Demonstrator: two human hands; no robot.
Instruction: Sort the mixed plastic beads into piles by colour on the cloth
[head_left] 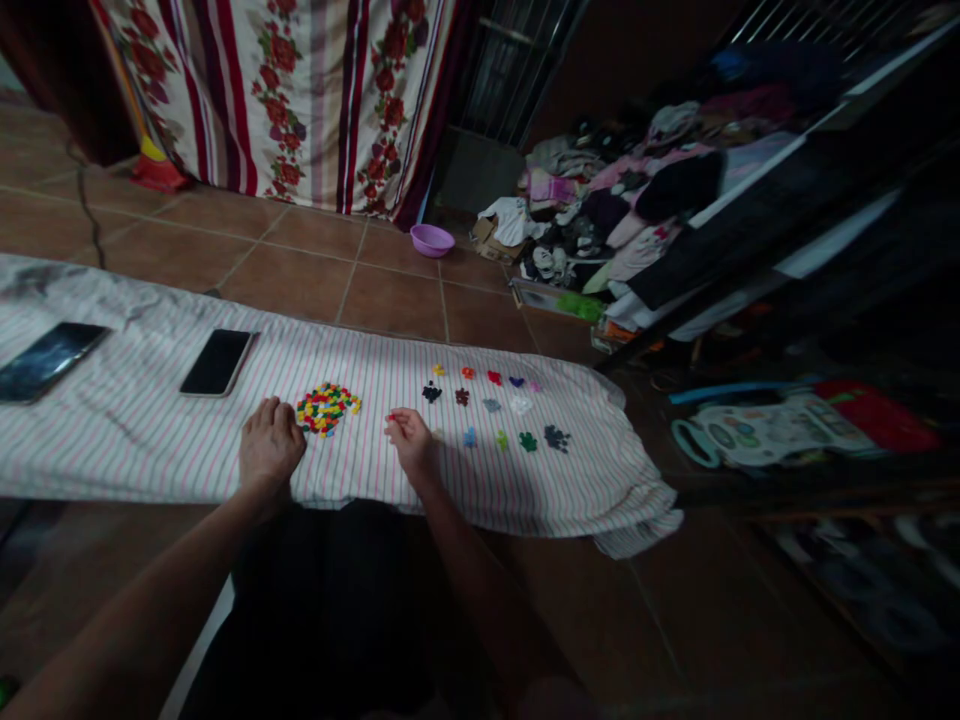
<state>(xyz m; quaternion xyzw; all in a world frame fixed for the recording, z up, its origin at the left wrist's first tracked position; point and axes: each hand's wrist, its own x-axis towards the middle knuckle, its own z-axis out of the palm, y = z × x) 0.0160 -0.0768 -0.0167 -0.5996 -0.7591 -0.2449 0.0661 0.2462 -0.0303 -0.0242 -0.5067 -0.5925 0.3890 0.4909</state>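
A mixed pile of small coloured pieces point(327, 409), red, yellow, green, white and a little blue, lies on the striped cloth point(360, 470). Resting palm down at its left edge is my left hand point(271, 440), open, with nothing visible in it. My right hand point(412, 445) is to the right of the pile, thumb and fingers pinched on a small red piece point(391, 417). Beyond it, small heaps sit sorted by colour in rows, among them a red heap point(494, 378), a black heap point(431, 392), a brown heap point(462, 397) and a dark green heap point(528, 441).
Two phone-like devices lie on the cloth to the left, a dark tablet or phone point(51, 362) and a smaller phone point(218, 362). A purple basin point(432, 240) stands on the tiled floor past the far edge. Clothes point(600, 190) are heaped at the back right.
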